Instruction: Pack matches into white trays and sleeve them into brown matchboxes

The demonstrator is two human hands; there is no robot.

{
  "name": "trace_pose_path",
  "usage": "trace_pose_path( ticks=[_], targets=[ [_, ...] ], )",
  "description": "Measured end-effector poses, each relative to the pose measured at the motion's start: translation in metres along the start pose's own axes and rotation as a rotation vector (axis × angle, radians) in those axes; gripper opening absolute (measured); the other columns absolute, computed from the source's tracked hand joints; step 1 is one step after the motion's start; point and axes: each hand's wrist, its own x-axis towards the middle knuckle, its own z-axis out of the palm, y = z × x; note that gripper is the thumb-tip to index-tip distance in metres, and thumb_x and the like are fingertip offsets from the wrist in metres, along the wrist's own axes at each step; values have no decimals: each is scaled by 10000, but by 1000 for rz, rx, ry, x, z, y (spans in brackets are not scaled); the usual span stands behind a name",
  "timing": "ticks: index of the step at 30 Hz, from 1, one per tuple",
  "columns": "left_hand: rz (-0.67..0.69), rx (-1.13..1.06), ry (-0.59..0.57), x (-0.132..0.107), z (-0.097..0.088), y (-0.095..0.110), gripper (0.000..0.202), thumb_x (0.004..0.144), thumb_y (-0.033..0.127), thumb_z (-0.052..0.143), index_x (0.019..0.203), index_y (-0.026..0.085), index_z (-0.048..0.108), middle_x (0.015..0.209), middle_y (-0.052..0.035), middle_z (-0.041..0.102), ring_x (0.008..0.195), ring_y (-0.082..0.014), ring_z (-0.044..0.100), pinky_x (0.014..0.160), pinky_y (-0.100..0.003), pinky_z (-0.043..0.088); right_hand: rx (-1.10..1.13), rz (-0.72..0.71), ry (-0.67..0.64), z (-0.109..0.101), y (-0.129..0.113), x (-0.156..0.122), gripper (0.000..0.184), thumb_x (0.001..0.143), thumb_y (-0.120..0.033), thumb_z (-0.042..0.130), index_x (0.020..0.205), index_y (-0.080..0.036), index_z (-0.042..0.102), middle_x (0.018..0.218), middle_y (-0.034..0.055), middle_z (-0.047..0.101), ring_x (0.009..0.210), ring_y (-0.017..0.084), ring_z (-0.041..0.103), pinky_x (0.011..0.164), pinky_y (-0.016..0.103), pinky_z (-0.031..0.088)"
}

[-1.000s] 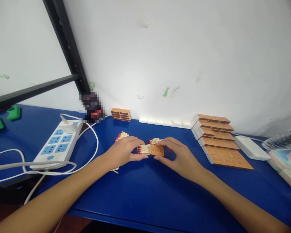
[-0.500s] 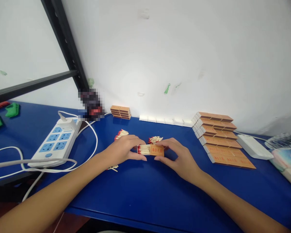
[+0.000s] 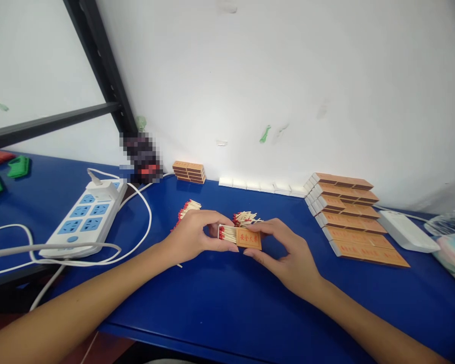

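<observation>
A matchbox (image 3: 249, 238) with an orange printed sleeve is held between my two hands above the blue table. Its white tray sticks out to the left, filled with red-tipped matches (image 3: 228, 233). My left hand (image 3: 197, 230) grips the tray end, thumb in front and fingers behind. The sleeve's right end is pinched by my right hand (image 3: 280, 245). Behind the box lies a loose pile of matches (image 3: 245, 218). Another match pile (image 3: 187, 208) is partly hidden by my left hand.
Stacked matchboxes (image 3: 349, 217) rise in steps at right. A smaller stack (image 3: 188, 172) and a row of white trays (image 3: 261, 187) stand along the wall. On the left are a power strip (image 3: 85, 217) with looping cables and a black metal frame (image 3: 106, 65). A white device (image 3: 407, 231) sits far right.
The view has shifted slightly. Both hands still hold the matchbox, which appears a little lower and farther right. My left fingers now wrap more closely around the tray end.
</observation>
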Motion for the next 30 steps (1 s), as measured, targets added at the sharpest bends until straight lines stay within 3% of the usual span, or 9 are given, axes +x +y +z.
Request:
trace_pose_path(
  ticks=[3,7,11,19,25,30],
  targets=[
    [-73,-72,28,-1,2,6,463,712,467,940,1043,175,799,786,-4,732,655,-114,577,616,-230,462,-28,-72,60,3,-2,-1,364,905,-371,817,1234,-291,682,1058,62,760,924,249,710,794,415,615],
    [-222,-205,31,0,3,15,420,914,499,749,1186,180,764,673,28,630,591,-99,538,553,-208,426,-91,-142,162,5,-3,-2,396,902,-291,826,1263,-259,669,1093,70,760,970,238,698,841,407,603],
    [-311,-347,-31,2,5,17,428,989,509,647,1174,141,764,679,1,663,562,-95,573,525,-197,436,-133,-168,204,6,-3,-3,410,895,-243,830,1270,-245,664,1098,76,760,984,237,692,843,405,594],
    [-282,-350,-77,-3,10,15,477,1046,513,565,1290,149,752,627,19,614,567,-97,588,566,-200,477,-161,-274,183,8,-4,-4,430,876,-196,844,1266,-211,663,1074,79,764,997,235,681,842,401,586],
    [-319,-417,-158,-6,10,15,589,1037,525,576,1489,149,608,821,-27,691,627,-99,588,613,-225,493,-135,-215,184,8,-6,-3,416,882,-208,838,1262,-223,670,1075,71,768,987,235,681,844,403,587],
    [-277,-414,-231,-7,10,22,605,1053,515,556,1548,168,545,684,20,592,648,-116,591,647,-231,479,-81,-217,158,10,-9,-4,446,861,-238,859,1270,-224,682,1063,71,776,978,241,683,823,396,596]
  ],
)
